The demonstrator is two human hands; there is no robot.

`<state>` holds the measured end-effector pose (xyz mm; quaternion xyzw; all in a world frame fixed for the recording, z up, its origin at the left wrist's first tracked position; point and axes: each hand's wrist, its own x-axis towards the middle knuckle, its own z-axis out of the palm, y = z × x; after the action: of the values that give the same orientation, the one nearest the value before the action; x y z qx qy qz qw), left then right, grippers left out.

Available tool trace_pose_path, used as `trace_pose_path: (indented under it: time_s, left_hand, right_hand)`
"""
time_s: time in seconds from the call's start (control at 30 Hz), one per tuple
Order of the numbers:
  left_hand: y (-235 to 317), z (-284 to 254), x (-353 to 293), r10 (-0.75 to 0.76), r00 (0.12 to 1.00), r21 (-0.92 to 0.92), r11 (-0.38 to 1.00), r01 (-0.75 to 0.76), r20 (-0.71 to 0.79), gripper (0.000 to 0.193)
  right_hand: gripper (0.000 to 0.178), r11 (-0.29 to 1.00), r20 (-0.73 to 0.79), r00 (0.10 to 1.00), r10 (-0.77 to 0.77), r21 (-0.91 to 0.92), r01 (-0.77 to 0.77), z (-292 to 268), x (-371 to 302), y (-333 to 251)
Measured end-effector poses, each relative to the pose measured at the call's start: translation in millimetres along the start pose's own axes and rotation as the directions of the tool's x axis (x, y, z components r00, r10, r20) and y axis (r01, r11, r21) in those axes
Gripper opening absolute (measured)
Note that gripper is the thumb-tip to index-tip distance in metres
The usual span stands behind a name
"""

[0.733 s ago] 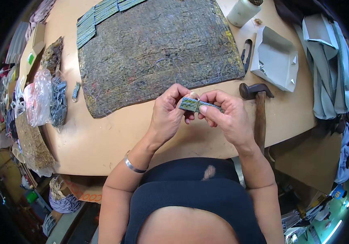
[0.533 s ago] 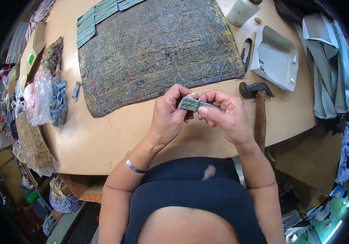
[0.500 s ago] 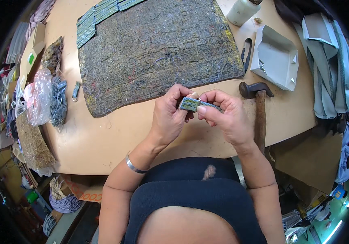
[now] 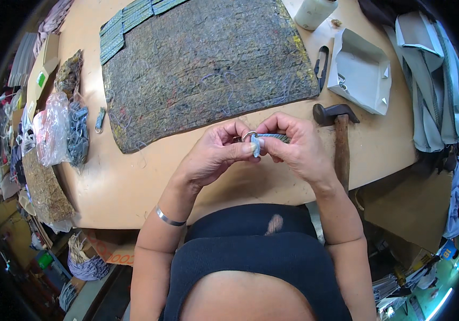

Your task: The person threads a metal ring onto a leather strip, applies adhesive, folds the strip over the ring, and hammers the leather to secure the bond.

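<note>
Hammer [image 4: 340, 142] right of mat [image 4: 202, 64]

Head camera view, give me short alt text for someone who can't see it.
Two bare hands, left hand and right hand, pinch a small woven strap with a metal ring above a tan table. A dark woven mat lies beyond, a hammer to the right.

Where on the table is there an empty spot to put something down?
Bare wood shows on the table between the grey mat and the near edge, left of the left hand. A smaller bare strip lies right of the hammer, below the white tray. The left rim is crowded with plastic bags.
</note>
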<state>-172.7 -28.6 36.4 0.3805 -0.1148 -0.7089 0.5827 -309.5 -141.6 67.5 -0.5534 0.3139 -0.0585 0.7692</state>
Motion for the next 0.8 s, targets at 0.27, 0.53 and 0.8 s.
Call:
trace_pose_path:
  time_s: [0.27,0.53,0.8]
  left_hand:
    - [5.7,2.2,-1.8,0.096,0.995,-0.098,0.990,-0.098,-0.018,0.012]
    - [9.2,21.0,-3.6,0.235,0.963,0.033,0.972,-0.233,-0.131,0.018]
    - [11.3,31.3,-0.8,0.304,0.929,0.067,0.953,-0.296,-0.210,0.017]
  right_hand:
    - [0.013,0.993,-0.126,0.988,-0.093,0.053,0.101,-5.9,-16.3,-2.8]
    - [0.017,0.956,-0.095,0.980,-0.173,0.222,0.190,-11.0,-20.5,-0.1]
    - [0.019,0.953,-0.145,0.963,-0.228,0.168,0.251,-8.8,-23.2,0.1]
